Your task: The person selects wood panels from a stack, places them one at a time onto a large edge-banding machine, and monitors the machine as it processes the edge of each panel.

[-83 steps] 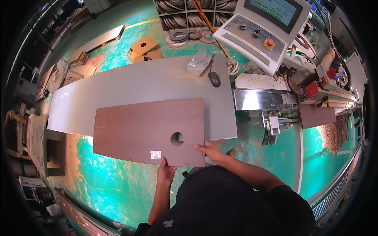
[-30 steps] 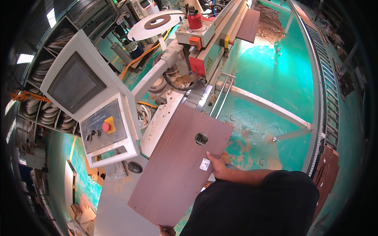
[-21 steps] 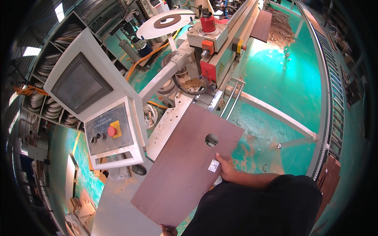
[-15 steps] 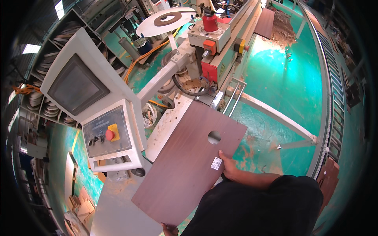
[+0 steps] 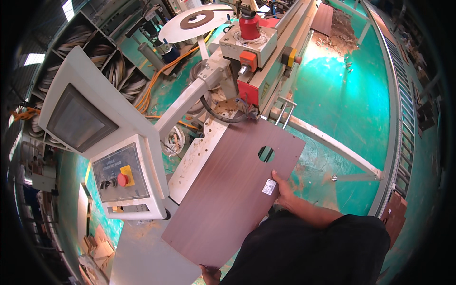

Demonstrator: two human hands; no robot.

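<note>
Right hand (image 5: 284, 194) grips the long edge of a brown panel (image 5: 221, 194), thumb on top beside a white label (image 5: 268, 186), fingers hidden beneath; left hand (image 5: 211, 275) holds the panel's nearest corner; the panel slants away from both hands, its far end close to a machine's red block (image 5: 249, 92), where a black hose (image 5: 213, 113) loops near the corner; with both holds along one side, uneven pushing could twist the panel out of line; that hose might snag the far corner; a swing leftward from the grip could knock the control console (image 5: 135, 190).
</note>
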